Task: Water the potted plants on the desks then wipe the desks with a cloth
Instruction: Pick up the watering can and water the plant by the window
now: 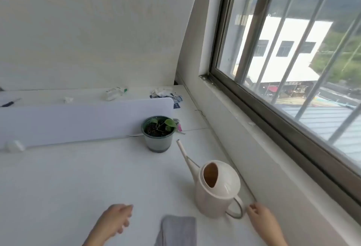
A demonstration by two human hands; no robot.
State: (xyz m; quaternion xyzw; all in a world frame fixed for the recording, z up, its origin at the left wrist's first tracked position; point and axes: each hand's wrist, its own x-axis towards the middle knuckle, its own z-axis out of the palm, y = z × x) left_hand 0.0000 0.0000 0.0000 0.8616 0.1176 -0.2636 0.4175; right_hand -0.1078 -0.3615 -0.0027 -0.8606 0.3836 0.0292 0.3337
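Left hand [115,218] hovers over the white desk [68,177], fingers loose, holding nothing. Right hand [260,217] is loosely curled just beside the handle of the cream watering can [218,189], not gripping it. Grey cloth [178,229] lies between the hands. Potted plant [158,133] stands by the divider panel [78,120]. Print on the far packet [115,93] is too blurred to read.

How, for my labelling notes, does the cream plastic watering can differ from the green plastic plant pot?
The cream watering can has a long spout and loop handle; the green plant pot has neither. The pot holds a small leafy plant; the can shows none. The can stands by the right hand; the pot farther back against the white divider. Both stand upright on the white desk.
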